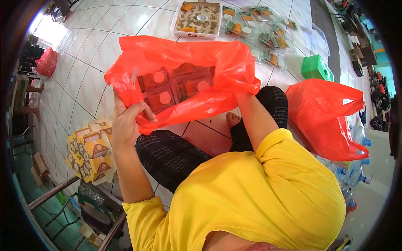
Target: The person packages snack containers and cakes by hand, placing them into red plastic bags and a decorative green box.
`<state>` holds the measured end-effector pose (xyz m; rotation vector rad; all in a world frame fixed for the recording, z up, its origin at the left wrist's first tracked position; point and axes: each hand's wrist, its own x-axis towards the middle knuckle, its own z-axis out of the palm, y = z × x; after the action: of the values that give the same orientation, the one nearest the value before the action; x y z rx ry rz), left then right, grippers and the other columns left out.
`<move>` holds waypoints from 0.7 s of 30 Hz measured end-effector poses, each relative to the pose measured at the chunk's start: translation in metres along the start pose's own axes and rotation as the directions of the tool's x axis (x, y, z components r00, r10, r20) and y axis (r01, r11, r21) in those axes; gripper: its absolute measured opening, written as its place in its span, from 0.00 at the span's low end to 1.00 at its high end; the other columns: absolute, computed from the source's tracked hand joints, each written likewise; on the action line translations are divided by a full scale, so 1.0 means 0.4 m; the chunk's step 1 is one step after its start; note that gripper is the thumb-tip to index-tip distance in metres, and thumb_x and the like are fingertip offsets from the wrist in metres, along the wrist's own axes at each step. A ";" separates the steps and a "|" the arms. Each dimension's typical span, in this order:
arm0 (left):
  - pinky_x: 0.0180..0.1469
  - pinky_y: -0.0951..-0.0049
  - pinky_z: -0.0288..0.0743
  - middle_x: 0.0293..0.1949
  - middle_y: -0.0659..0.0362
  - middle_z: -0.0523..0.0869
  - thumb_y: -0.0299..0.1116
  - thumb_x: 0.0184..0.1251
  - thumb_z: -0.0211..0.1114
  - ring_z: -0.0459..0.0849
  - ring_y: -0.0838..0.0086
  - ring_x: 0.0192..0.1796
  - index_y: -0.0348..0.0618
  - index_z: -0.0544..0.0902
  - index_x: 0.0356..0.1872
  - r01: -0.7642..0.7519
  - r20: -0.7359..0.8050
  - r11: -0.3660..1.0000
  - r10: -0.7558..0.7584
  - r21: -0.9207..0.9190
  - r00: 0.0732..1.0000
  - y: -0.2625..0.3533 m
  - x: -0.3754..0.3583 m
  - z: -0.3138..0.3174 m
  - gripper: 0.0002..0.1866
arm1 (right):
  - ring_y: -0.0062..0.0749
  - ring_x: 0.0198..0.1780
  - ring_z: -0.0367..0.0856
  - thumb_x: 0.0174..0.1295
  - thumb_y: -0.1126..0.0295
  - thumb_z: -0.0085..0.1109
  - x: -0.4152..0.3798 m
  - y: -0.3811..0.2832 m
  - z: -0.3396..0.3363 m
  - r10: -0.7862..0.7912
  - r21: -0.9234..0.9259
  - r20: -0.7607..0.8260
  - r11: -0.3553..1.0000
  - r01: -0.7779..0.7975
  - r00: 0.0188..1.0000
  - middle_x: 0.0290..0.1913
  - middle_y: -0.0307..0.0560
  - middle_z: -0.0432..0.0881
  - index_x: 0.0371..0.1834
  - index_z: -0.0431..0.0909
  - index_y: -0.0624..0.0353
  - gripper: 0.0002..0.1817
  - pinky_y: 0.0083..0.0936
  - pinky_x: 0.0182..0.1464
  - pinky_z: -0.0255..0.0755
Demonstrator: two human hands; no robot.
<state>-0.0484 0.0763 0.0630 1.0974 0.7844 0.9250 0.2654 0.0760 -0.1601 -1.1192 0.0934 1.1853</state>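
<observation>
A red plastic bag is held open above my lap. Inside it lie several clear packs with dark and orange pieces and round items, seen partly through the red film. My left hand grips the bag's left edge, its fingers curled over the rim. My right forearm goes into or behind the bag's right side, and the red plastic covers that hand, so its fingers are hidden. A second red bag, full and standing, is to my right.
Several clear packs lie on the tiled floor ahead, beside a white-rimmed tray. A green container and water bottles are at the right. Yellow boxes stand left. Another person's legs show at far left.
</observation>
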 end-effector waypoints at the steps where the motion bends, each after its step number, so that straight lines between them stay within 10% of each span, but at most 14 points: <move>1: 0.26 0.72 0.77 0.66 0.54 0.56 0.13 0.49 0.45 0.77 0.72 0.22 0.44 0.49 0.64 -0.007 0.007 1.000 0.007 -0.006 1.000 0.000 0.003 0.000 0.37 | 0.35 0.41 0.74 0.52 0.66 0.55 0.015 -0.002 -0.007 -0.032 -0.030 -0.030 0.999 0.031 0.999 0.38 0.46 0.74 0.43 0.70 0.62 0.16 0.33 0.44 0.71; 12: 0.25 0.72 0.76 0.65 0.54 0.57 0.17 0.48 0.48 0.73 0.76 0.23 0.46 0.50 0.65 -0.012 -0.125 0.997 0.023 0.081 0.992 0.022 -0.001 0.001 0.38 | 0.30 0.32 0.74 0.53 0.60 0.55 -0.042 0.026 0.029 -0.307 -0.416 -0.084 0.875 0.247 0.948 0.28 0.44 0.74 0.35 0.73 0.64 0.17 0.26 0.37 0.71; 17: 0.27 0.79 0.67 0.64 0.56 0.61 0.19 0.51 0.50 0.69 0.80 0.25 0.41 0.52 0.65 -0.052 -0.204 0.996 0.067 0.078 0.977 0.124 0.026 -0.137 0.35 | 0.29 0.28 0.74 0.54 0.57 0.56 -0.208 -0.258 0.249 -0.746 -0.562 0.282 0.380 0.734 0.603 0.24 0.44 0.74 0.32 0.74 0.65 0.18 0.23 0.33 0.71; 21: 0.27 0.77 0.66 0.61 0.56 0.66 0.23 0.54 0.52 0.68 0.80 0.23 0.43 0.53 0.64 -0.028 -0.226 0.995 0.048 0.095 0.973 0.156 0.058 -0.217 0.33 | 0.27 0.25 0.73 0.55 0.55 0.56 -0.347 -0.486 0.325 -0.603 -0.718 0.541 0.031 0.695 0.586 0.20 0.43 0.74 0.29 0.75 0.66 0.20 0.21 0.30 0.71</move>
<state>-0.1291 0.1414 0.0972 1.1002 1.0052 1.0693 0.2927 0.0872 0.1103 -1.7554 -1.2405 0.2765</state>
